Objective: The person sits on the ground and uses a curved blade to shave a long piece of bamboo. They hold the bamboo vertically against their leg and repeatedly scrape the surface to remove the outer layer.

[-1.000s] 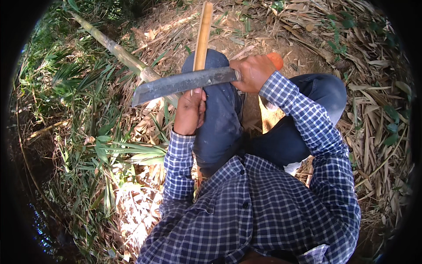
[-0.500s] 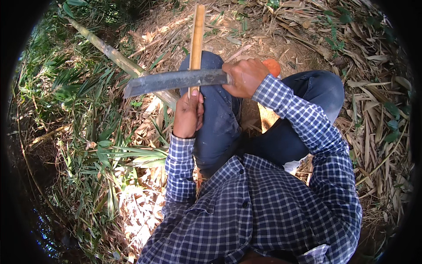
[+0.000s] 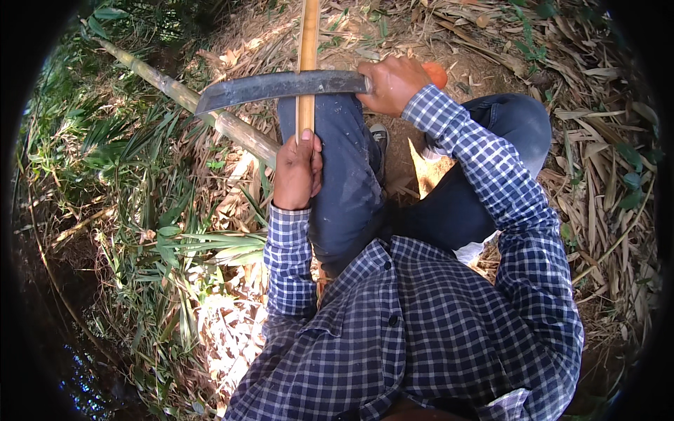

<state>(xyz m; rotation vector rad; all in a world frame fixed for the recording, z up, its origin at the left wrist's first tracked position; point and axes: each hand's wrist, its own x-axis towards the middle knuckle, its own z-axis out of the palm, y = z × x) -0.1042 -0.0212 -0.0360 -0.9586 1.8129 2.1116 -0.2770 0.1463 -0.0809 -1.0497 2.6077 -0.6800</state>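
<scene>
My left hand (image 3: 298, 172) is closed round the near end of a split bamboo strip (image 3: 307, 49), thumb lying along its pale inner face. The strip points away from me above my left thigh, and its far end runs out of the picture. My right hand (image 3: 397, 85) grips a machete (image 3: 281, 86) by its orange handle (image 3: 436, 74). Its long dark blade lies crosswise over the strip, a short way beyond my left thumb, with the tip toward the left. Whether the edge bites into the bamboo I cannot tell.
A long bamboo pole (image 3: 168, 85) slants across the ground at the left, its near end close to my left hand. Green leaves (image 3: 161, 140) crowd the left side. Dry leaves (image 3: 597, 154) cover the ground at the right. My bent knees (image 3: 509, 133) frame the work.
The machete and my right hand have moved away from me along the strip, widening the space between blade and left thumb. My left hand keeps its hold.
</scene>
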